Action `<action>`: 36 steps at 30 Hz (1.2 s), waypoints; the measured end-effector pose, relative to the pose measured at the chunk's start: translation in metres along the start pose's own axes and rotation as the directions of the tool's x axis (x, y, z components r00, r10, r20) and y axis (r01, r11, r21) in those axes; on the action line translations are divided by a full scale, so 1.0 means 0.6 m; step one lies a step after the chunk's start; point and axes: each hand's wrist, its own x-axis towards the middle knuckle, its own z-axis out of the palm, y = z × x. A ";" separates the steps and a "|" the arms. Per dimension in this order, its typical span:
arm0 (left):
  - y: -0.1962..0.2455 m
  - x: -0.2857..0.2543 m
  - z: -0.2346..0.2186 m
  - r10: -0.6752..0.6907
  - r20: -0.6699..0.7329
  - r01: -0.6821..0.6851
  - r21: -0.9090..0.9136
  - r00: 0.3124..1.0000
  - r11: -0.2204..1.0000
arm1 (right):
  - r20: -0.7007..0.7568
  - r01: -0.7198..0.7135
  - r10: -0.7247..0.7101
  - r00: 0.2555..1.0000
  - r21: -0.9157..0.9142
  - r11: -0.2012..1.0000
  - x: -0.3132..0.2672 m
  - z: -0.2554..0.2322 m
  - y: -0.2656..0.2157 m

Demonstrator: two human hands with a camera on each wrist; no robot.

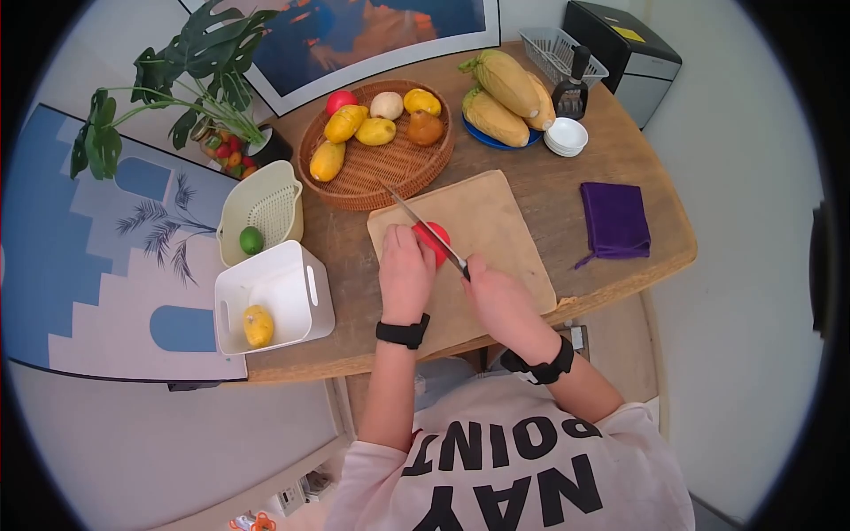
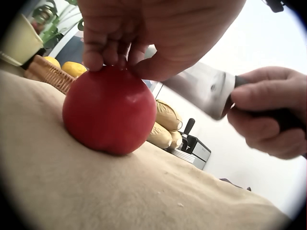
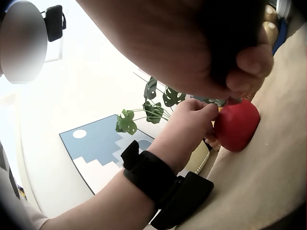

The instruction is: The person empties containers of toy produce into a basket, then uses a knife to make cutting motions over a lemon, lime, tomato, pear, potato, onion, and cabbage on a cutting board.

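A smooth red tomato (image 1: 433, 243) rests on the wooden cutting board (image 1: 500, 234). My left hand (image 1: 407, 273) steadies it, with fingertips and thumb pinching its top in the left wrist view. My right hand (image 1: 498, 301) grips the black handle of a kitchen knife (image 2: 204, 88). In the head view the blade lies slantwise over the tomato, its tip pointing to the far left. Seen from the left wrist, the blade stands at the height of the tomato's top, partly hidden behind the left fingers. The tomato's visible skin looks whole.
Left of the board stand a white bin (image 1: 314, 296) with a yellow fruit and a cream colander (image 1: 288, 199) with a green fruit. Behind are a wicker tray (image 1: 381, 168) of fruit and a blue plate (image 1: 478, 137) of corn. A purple cloth (image 1: 615, 219) lies right.
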 end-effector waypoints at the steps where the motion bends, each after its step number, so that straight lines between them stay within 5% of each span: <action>1: -0.002 0.000 -0.001 0.007 -0.001 -0.007 -0.006 1.000 1.000 | 0.022 -0.008 0.008 1.000 -0.018 1.000 0.002 0.003 0.001; 19: -0.011 -0.011 -0.027 -0.163 0.091 0.177 -0.170 0.982 0.969 | 0.010 0.008 -0.009 1.000 0.089 0.996 -0.001 0.013 0.017; 22: 0.011 -0.010 -0.033 -0.057 -0.070 0.054 -0.046 0.996 0.997 | -0.070 -0.036 0.044 0.997 0.105 0.994 -0.006 -0.009 0.026; 27: 0.004 -0.006 -0.005 0.036 0.143 -0.044 0.057 0.989 0.997 | 0.008 -0.110 0.110 0.994 -0.049 0.993 -0.003 -0.013 0.084; 33: -0.003 0.003 0.014 -0.117 0.291 0.116 0.020 0.949 0.993 | 0.063 -0.144 0.146 0.987 -0.036 0.989 0.004 0.000 0.105; 36: 0.000 0.034 -0.059 -0.086 0.076 0.088 -0.028 0.993 0.996 | 0.069 -0.141 0.143 0.987 -0.035 0.989 0.009 0.003 0.107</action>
